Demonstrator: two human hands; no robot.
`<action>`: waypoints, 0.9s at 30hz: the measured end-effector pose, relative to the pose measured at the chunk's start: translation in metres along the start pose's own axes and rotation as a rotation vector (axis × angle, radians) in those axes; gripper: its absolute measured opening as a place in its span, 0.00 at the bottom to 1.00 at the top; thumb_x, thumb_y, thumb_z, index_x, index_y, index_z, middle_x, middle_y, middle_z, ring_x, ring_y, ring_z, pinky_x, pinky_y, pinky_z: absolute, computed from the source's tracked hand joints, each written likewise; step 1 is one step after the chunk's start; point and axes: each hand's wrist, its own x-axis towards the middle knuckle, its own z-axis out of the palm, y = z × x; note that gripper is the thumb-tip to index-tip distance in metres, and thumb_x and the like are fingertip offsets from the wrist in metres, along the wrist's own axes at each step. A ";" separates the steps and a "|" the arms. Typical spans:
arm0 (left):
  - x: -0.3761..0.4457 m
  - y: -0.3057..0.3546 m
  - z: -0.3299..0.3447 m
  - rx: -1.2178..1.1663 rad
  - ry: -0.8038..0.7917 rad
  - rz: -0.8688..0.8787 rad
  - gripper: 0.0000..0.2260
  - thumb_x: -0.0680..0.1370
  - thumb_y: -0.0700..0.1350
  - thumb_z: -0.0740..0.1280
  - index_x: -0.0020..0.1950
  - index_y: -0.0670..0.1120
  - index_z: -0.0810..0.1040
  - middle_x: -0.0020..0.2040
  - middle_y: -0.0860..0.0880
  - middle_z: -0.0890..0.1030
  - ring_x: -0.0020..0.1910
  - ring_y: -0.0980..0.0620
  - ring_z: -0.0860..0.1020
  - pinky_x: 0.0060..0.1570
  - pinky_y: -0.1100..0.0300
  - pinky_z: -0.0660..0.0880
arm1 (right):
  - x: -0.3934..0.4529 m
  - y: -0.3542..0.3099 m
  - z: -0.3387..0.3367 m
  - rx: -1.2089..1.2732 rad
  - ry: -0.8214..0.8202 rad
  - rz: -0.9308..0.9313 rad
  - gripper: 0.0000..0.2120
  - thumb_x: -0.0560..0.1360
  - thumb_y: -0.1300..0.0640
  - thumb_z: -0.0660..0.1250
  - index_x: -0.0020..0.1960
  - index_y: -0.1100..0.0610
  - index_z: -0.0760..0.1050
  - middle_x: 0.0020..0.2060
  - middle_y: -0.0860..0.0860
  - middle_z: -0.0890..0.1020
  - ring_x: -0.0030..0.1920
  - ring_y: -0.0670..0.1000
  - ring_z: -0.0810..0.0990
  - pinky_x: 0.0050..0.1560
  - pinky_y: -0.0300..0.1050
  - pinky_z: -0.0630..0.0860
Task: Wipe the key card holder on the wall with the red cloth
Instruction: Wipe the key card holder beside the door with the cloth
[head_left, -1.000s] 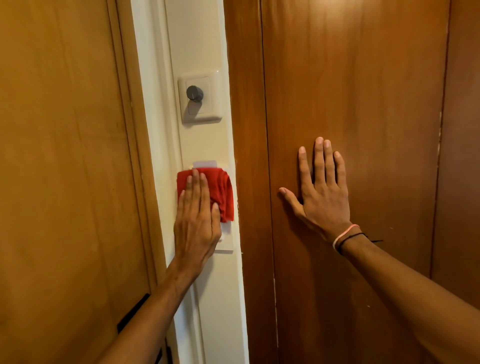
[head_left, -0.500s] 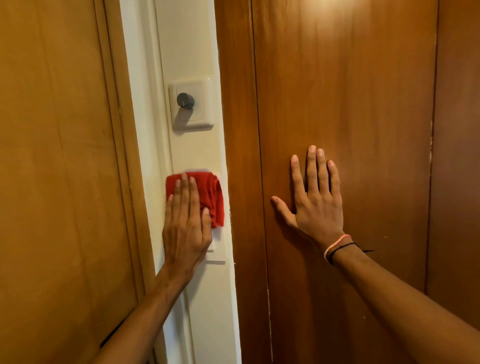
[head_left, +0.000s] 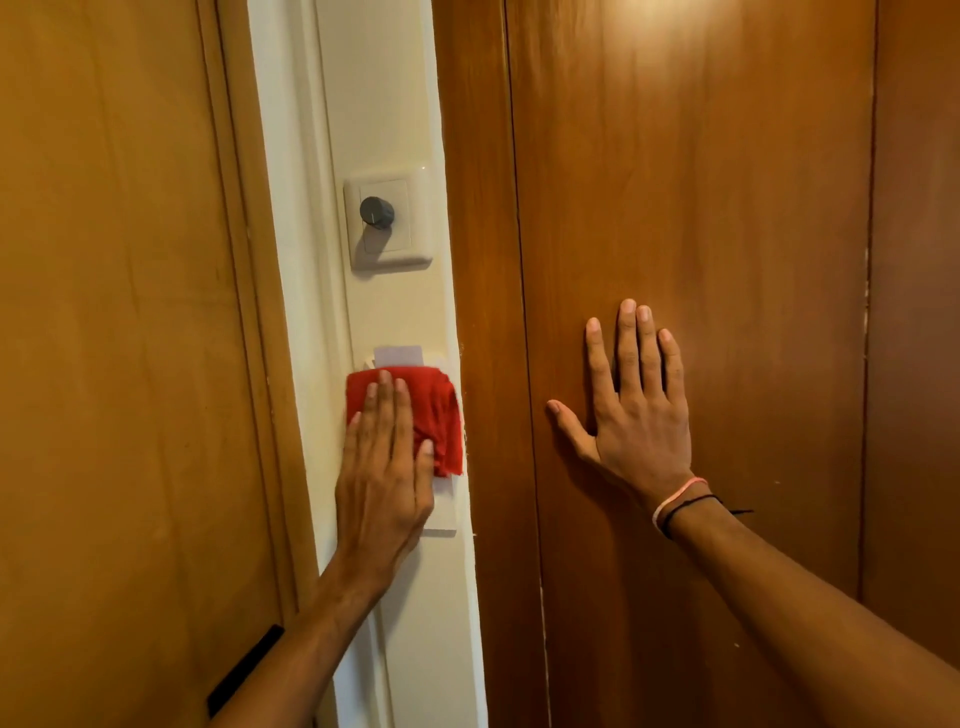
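The white key card holder (head_left: 442, 512) is fixed to a narrow cream strip of wall, mostly hidden under the cloth and my hand. Only its lower right corner and a pale card (head_left: 399, 355) sticking out of its top show. A folded red cloth (head_left: 439, 410) lies flat over the holder. My left hand (head_left: 384, 473) presses the cloth against it with the fingers stretched upward. My right hand (head_left: 636, 410) rests flat with spread fingers on the brown wooden panel to the right, holding nothing.
A white switch plate with a dark round knob (head_left: 376, 212) sits on the wall strip above the holder. A wooden door (head_left: 119, 364) stands at the left with a black fitting (head_left: 244, 670) low down. Dark wooden panelling (head_left: 727, 208) fills the right side.
The red cloth and my left hand have slid slightly down the holder, so the card's top edge shows again. The view shifted a little. My right hand stays flat on the panel.
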 end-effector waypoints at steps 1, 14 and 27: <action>0.004 0.001 0.000 -0.013 0.022 -0.062 0.28 0.82 0.54 0.50 0.78 0.40 0.53 0.78 0.40 0.58 0.78 0.41 0.56 0.75 0.42 0.59 | 0.000 0.000 0.000 0.002 0.000 -0.002 0.44 0.80 0.28 0.51 0.85 0.58 0.52 0.83 0.65 0.55 0.84 0.64 0.54 0.83 0.63 0.55; 0.005 -0.011 -0.009 0.012 -0.029 0.067 0.29 0.82 0.54 0.52 0.78 0.38 0.55 0.78 0.38 0.59 0.77 0.39 0.57 0.75 0.41 0.61 | 0.000 0.001 0.003 0.002 0.009 -0.004 0.44 0.80 0.28 0.52 0.85 0.57 0.52 0.83 0.64 0.55 0.84 0.64 0.53 0.84 0.63 0.55; 0.002 -0.008 0.000 0.017 0.009 0.073 0.28 0.83 0.54 0.51 0.78 0.39 0.55 0.77 0.39 0.59 0.77 0.39 0.59 0.74 0.40 0.62 | 0.000 0.001 0.003 -0.005 -0.003 -0.001 0.45 0.80 0.28 0.51 0.85 0.57 0.51 0.83 0.64 0.55 0.84 0.64 0.54 0.84 0.63 0.54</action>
